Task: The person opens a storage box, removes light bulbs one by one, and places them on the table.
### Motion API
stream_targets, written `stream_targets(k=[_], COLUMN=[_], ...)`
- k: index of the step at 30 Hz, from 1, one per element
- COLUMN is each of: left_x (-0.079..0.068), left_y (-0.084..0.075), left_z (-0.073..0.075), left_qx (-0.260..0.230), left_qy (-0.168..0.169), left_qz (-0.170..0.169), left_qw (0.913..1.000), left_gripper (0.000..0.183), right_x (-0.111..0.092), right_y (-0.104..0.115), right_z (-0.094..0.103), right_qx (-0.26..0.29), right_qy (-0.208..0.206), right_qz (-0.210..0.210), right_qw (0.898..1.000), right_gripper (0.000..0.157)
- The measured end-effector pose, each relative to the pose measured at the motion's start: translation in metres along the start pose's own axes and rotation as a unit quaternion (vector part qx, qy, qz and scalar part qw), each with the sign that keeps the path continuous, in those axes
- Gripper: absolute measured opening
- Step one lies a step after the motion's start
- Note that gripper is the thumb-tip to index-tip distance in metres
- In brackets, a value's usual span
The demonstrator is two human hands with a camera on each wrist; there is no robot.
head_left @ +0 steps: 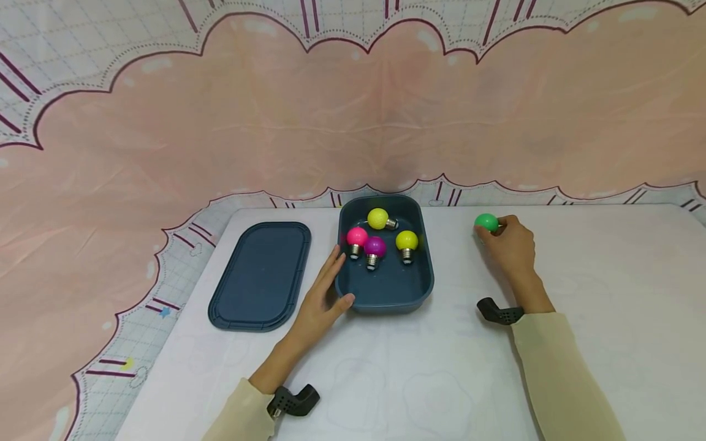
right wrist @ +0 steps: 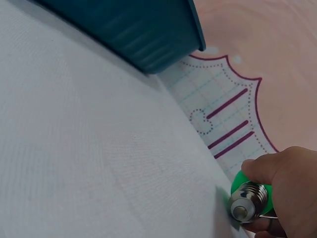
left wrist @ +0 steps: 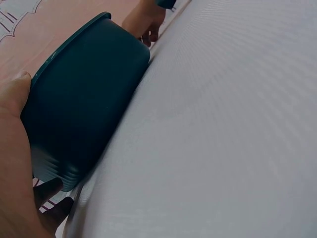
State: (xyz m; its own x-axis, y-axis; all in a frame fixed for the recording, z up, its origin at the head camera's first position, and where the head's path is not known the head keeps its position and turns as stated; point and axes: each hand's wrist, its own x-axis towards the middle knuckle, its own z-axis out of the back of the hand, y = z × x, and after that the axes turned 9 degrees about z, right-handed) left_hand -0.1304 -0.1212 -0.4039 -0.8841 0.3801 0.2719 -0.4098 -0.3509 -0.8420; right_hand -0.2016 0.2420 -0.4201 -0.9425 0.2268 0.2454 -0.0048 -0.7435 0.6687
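Observation:
A dark blue box (head_left: 386, 291) stands on the white table. In it lie a pink bulb (head_left: 356, 236), a purple bulb (head_left: 375, 247), a yellow bulb (head_left: 377, 217) at the back and another yellow bulb (head_left: 407, 240) at the right. My left hand (head_left: 318, 301) rests against the box's left side, fingers extended along the wall and thumb at the near corner. To the right of the box, my right hand (head_left: 513, 245) pinches a green bulb (head_left: 486, 222) between thumb and fingers. Its metal screw base (right wrist: 247, 201) faces the right wrist camera, close over the table.
A dark blue lid (head_left: 259, 275) lies flat to the left of the box. Behind the table hangs a peach cloth (head_left: 331, 122) with a scalloped white border. Each wrist wears a black camera band (head_left: 499, 311).

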Motion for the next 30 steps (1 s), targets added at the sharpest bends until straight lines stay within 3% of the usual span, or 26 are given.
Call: stream_targets(k=[14, 30], left_x=[0.0000, 0.0001], left_y=[-0.0025, -0.0001], left_z=[-0.0001, -0.0003], left_qx=[0.007, 0.008], left_qy=[-0.003, -0.005], left_qz=[0.002, -0.004], left_qw=[1.0000, 1.0000], left_gripper=[0.069, 0.068], right_x=[0.0027, 0.0026], right_y=[-0.0026, -0.0015], right_z=[-0.0034, 0.0020], right_qx=[-0.025, -0.010], right_qy=[0.012, 0.018], right_qz=[0.004, 0.023], right_qw=[1.000, 1.000], right_gripper=[0.061, 0.064])
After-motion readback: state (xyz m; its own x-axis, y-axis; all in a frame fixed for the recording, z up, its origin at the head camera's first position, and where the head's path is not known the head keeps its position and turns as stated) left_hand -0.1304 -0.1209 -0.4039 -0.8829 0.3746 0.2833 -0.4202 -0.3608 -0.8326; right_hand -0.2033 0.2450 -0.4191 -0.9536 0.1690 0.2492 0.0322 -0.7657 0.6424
